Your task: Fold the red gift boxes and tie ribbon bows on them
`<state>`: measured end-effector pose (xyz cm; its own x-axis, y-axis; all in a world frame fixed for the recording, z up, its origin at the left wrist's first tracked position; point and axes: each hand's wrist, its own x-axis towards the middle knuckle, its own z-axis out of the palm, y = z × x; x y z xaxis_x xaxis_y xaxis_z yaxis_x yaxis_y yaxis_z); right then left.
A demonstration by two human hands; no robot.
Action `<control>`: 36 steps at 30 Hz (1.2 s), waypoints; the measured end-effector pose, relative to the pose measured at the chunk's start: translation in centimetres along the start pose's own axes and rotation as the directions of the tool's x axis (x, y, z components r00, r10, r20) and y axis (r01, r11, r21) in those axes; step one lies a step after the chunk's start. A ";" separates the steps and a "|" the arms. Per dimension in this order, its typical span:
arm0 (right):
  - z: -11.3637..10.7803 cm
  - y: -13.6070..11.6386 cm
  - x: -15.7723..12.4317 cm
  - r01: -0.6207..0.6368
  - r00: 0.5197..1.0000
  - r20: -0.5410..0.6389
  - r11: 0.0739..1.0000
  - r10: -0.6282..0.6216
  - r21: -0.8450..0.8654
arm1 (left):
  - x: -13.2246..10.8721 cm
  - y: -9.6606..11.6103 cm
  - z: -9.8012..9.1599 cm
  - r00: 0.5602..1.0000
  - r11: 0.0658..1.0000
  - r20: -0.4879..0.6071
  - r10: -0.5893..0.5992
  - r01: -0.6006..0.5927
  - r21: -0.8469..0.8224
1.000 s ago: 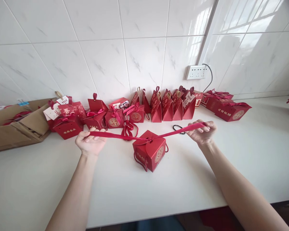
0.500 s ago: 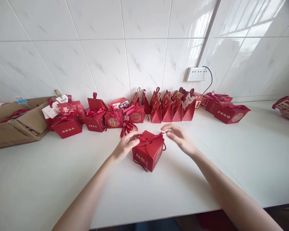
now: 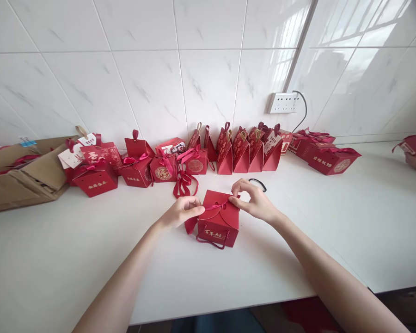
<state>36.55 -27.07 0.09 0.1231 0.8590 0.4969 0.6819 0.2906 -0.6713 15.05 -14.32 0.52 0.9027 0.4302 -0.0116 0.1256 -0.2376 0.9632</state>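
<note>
A red gift box [image 3: 217, 226] with gold lettering stands upright on the white table in front of me. Its rounded top flaps are folded over, and a crimson ribbon [image 3: 215, 206] runs through the holes in them. On the left side, my left hand [image 3: 182, 212] pinches one end of that ribbon between thumb and fingers; a ribbon tail hangs below it. My right hand [image 3: 254, 200] pinches the other end near the box's right top edge. A twisted red cord handle [image 3: 211, 244] droops across the front face.
Several red gift boxes [image 3: 95, 181] and peaked red boxes [image 3: 241, 155] line the tiled wall. An open cardboard carton [image 3: 38, 182] is at left, more boxes [image 3: 334, 162] at right. A black loop [image 3: 258, 184] lies behind my right hand. A power strip [image 3: 283, 103] is on the wall.
Both hands have closed on the ribbon ends, where they were more open before. The box has turned so its lettered front faces me more. The black loop has come into view.
</note>
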 end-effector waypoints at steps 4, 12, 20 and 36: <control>-0.2 0.0 0.0 0.055 0.998 0.009 0.998 -0.055 -0.025 | -0.2 -0.3 -0.3 0.988 0.992 0.117 -0.098 0.107 -0.070; -0.2 -0.9 -0.4 0.151 0.986 -0.070 0.988 -0.152 -0.013 | -0.8 -0.2 -0.5 0.975 0.922 0.214 -0.059 0.135 -0.362; -0.6 -1.3 -0.6 -0.197 0.971 0.161 0.973 0.177 0.118 | -0.5 0.1 -0.1 0.986 0.922 0.130 -0.100 0.141 -0.362; -2.7 -0.2 0.0 -0.493 0.713 0.671 0.827 0.205 0.271 | -0.3 -0.9 -0.7 0.966 0.921 0.210 -0.151 0.215 -0.324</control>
<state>38.36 -28.30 1.66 -0.2557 0.9546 -0.1525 0.3079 -0.0691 -0.9489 14.43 -13.65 -0.16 0.9393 0.2688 -0.2131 0.1759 0.1559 0.9720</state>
